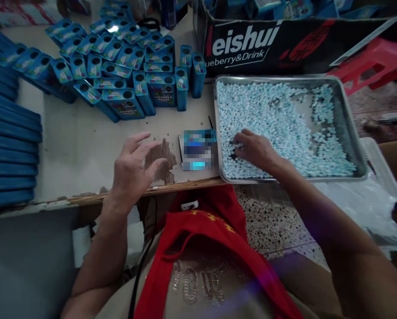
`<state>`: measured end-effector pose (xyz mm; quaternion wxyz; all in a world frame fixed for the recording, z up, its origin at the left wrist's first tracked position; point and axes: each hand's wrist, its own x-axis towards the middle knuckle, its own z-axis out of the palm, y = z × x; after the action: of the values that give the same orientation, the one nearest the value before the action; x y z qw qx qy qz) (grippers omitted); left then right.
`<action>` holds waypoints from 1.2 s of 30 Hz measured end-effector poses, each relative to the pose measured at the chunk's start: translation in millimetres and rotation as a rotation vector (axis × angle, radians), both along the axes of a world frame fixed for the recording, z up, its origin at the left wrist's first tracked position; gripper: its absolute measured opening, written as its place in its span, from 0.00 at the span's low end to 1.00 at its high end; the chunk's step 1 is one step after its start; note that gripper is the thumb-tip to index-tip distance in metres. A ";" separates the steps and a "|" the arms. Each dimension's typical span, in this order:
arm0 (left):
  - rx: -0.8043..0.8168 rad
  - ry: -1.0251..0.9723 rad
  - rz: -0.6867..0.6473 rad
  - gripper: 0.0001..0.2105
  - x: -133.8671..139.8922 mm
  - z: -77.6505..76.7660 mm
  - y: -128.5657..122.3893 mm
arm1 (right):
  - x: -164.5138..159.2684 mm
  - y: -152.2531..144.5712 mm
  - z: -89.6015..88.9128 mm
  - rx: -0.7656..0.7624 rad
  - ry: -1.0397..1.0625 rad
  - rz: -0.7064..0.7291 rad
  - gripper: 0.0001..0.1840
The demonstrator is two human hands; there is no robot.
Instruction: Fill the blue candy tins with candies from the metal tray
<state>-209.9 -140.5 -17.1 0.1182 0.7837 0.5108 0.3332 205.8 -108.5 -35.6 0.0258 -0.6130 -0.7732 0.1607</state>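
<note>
My left hand (133, 166) hovers over the table's front edge, fingers spread and curved, with nothing between them. My right hand (256, 150) reaches into a metal tray (347, 110) heaped with small pale blue and white candies (267, 110). Its fingers are bent together, their tips down among the candies beside a small dark patch. Whatever they pinch is hidden. Between my hands, close to the tray's left wall, lies a small flat rectangular thing (197, 150), blurred by pixelation, with a blue top edge.
Many small blue candy boxes (125, 104) stand grouped at the back left. More blue boxes (10, 150) are stacked at the far left. Behind the tray is a black carton (241, 44) with blue boxes inside. A red plastic stool (377, 62) is at right, above a clear plastic container (380, 177).
</note>
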 end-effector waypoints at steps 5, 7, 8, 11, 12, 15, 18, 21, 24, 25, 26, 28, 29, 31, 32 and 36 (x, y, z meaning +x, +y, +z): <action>0.008 0.019 0.070 0.16 -8.8 11.4 -3.9 | 22.2 14.6 16.7 -0.176 0.407 -0.238 0.07; -0.006 0.035 0.093 0.16 -15.7 11.3 -4.2 | 27.4 9.9 17.0 -0.254 0.529 -0.315 0.11; -0.016 0.043 0.093 0.17 -16.5 10.7 -3.8 | 27.9 6.8 15.5 -0.268 0.573 -0.347 0.12; -0.032 0.066 0.041 0.20 -6.0 8.4 -1.3 | 22.6 0.8 10.7 -0.244 0.713 -0.396 0.14; -0.037 0.072 0.013 0.22 0.3 7.7 -0.1 | 19.5 0.8 10.9 -0.259 0.752 -0.398 0.16; -0.064 0.071 -0.053 0.24 16.6 5.8 3.0 | 8.3 6.1 22.0 -0.405 0.784 -0.350 0.20; -0.080 0.045 -0.080 0.25 22.6 2.8 5.5 | -6.6 14.8 49.1 -0.471 0.760 -0.245 0.19; -0.082 -0.012 -0.094 0.27 26.5 -1.4 9.4 | -27.5 22.2 80.5 -0.408 0.679 -0.123 0.15; -0.102 -0.066 -0.128 0.32 37.9 -4.4 16.7 | -51.5 26.7 102.6 -0.301 0.526 0.013 0.13; -0.103 -0.078 -0.143 0.33 42.6 -5.2 19.5 | -59.0 27.6 106.8 -0.257 0.474 0.056 0.13; -0.100 -0.088 -0.156 0.32 47.1 -6.0 22.2 | -65.8 28.3 109.4 -0.210 0.429 0.093 0.12; -0.080 -0.112 -0.180 0.29 53.4 -8.5 26.2 | -76.6 29.2 110.6 -0.135 0.365 0.152 0.10; -0.069 -0.122 -0.189 0.28 54.8 -10.3 27.4 | -80.4 29.4 109.7 -0.113 0.349 0.173 0.09; -0.060 -0.131 -0.193 0.27 54.1 -14.6 27.8 | -85.4 29.3 106.6 -0.094 0.336 0.196 0.08; -0.061 -0.132 -0.188 0.27 52.4 -16.9 27.2 | -86.6 29.0 105.0 -0.088 0.335 0.197 0.08; -0.101 -0.117 -0.141 0.29 43.4 -22.5 22.9 | -88.2 28.4 101.6 -0.064 0.336 0.170 0.08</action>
<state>-166.6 -117.7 -39.6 0.2103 0.7899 0.4626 0.3434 117.6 -80.1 66.0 0.1213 -0.5106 -0.8014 0.2871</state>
